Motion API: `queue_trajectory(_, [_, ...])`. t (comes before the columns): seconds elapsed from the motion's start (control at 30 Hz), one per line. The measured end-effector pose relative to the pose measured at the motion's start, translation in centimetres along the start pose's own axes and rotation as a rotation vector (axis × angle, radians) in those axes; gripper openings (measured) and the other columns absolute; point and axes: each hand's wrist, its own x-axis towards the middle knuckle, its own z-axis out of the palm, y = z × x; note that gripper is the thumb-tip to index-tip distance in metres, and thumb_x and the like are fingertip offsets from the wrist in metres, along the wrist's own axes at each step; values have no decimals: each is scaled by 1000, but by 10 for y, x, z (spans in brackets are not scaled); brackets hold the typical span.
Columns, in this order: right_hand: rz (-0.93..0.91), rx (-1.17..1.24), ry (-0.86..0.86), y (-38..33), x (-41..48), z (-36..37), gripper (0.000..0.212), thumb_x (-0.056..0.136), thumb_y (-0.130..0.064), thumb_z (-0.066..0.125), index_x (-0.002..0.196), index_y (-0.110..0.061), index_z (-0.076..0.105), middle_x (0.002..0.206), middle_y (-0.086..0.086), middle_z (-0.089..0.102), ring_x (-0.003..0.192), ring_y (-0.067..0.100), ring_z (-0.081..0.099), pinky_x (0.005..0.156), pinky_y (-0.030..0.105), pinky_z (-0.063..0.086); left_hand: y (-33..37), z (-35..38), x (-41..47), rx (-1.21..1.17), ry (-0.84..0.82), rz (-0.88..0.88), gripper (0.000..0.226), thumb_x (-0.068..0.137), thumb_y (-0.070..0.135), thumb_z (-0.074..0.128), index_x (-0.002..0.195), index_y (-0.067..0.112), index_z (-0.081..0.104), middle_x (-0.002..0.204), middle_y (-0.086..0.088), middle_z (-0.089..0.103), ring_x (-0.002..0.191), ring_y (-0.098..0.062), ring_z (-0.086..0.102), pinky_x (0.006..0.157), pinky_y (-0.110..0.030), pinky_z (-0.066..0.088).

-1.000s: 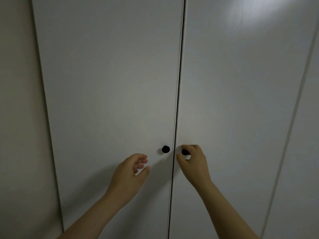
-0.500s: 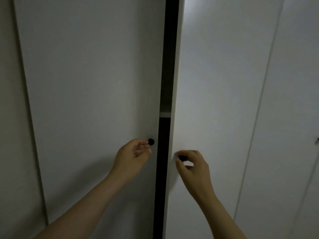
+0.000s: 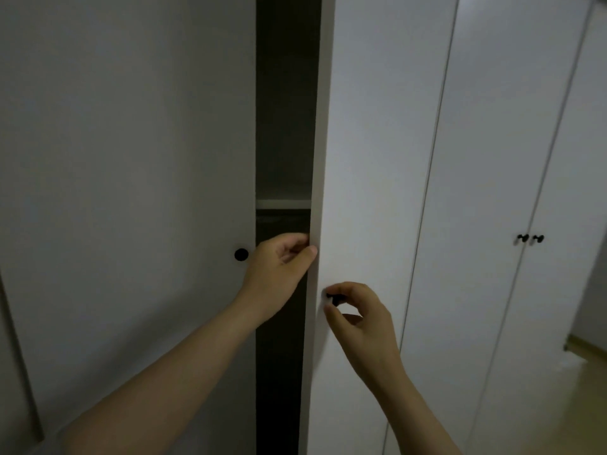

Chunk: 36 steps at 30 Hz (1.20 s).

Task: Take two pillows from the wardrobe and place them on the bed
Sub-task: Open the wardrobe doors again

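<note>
While our right hand pinches the black knob of the wardrobe's right door, our left hand curls round that door's edge; behind the gap, a shelf shows in darkness.

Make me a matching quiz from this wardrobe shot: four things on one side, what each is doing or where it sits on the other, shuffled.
1 left hand
2 right hand
3 left door's knob
4 shelf

A inside the dark gap
B pinches the right door's knob
C untouched
D grips the right door's edge

Pairs: 1-D, 2-B, 3-C, 4-A
</note>
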Motion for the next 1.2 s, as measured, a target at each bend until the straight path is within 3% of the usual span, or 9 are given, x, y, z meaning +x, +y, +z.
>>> queue_trajectory(0.13, [3, 7, -1, 3, -5, -3, 26, 84, -18, 65, 104, -33, 58, 105, -17, 58, 96, 1, 59, 74, 9, 50, 2, 4, -2, 16, 15, 24, 24, 89, 19, 56, 112, 17, 62, 89, 24, 58, 81, 12, 57, 67, 3, 42])
queue_trajectory(0.2, [55, 12, 6, 8, -12, 1, 49, 80, -24, 70, 121, -38, 46, 119, -25, 49, 105, 1, 54, 81, 13, 50, 1, 4, -3, 14, 10, 32, 23, 89, 18, 56, 111, 17, 63, 89, 25, 58, 79, 19, 57, 67, 3, 42])
queue_trajectory(0.3, [196, -60, 15, 20, -27, 17, 90, 71, -38, 77, 141, -39, 20, 142, -18, 28, 124, 5, 41, 101, 31, 46, 1, 2, -4, -12, -6, 41, 22, 89, 17, 56, 110, 19, 64, 91, 23, 61, 83, 20, 57, 70, 2, 43])
queue_trajectory(0.43, [290, -219, 69, 34, -34, 41, 108, 67, -49, 77, 146, -35, 4, 154, -8, 12, 140, 18, 25, 108, 37, 35, 3, 3, -5, -29, -39, 61, 20, 90, 15, 55, 107, 20, 65, 94, 21, 64, 89, 13, 60, 72, -2, 44])
queue_trajectory(0.63, [297, -305, 120, 41, -29, 54, 108, 70, -42, 77, 146, -31, 2, 155, -5, 10, 140, 23, 27, 107, 41, 40, 3, -4, -5, -41, -86, 57, 22, 91, 12, 54, 99, 29, 64, 90, 26, 60, 84, 19, 58, 69, 0, 43])
queue_trajectory(0.7, [293, -306, 120, 41, -28, 54, 108, 68, -39, 78, 146, -33, 3, 153, -5, 11, 138, 24, 30, 105, 42, 42, 1, -8, -4, -27, -111, 56, 22, 91, 11, 54, 106, 24, 63, 92, 26, 59, 86, 20, 57, 70, 1, 43])
queue_trajectory(0.97, [288, -280, 117, 43, -32, 45, 107, 67, -33, 80, 145, -33, 7, 150, -6, 17, 134, 23, 36, 102, 42, 45, -32, -13, -18, 82, -43, -71, 26, 87, 19, 60, 113, 18, 62, 102, 10, 64, 94, 2, 59, 77, -12, 45])
queue_trajectory(1.13, [263, -253, 101, 42, -44, 19, 102, 68, -30, 80, 145, -32, 13, 150, -6, 23, 131, 17, 37, 97, 25, 37, -55, -13, -34, 110, -54, -193, 25, 87, 17, 60, 112, 18, 61, 98, 11, 62, 92, 0, 58, 77, -13, 43])
queue_trajectory(1.2, [259, -209, 100, 42, -51, 5, 99, 68, -26, 80, 144, -34, 17, 148, -8, 26, 126, 9, 37, 98, 25, 36, -64, -8, -41, 111, -68, -236, 24, 86, 18, 61, 111, 20, 62, 97, 13, 62, 92, -1, 58, 78, -16, 45])
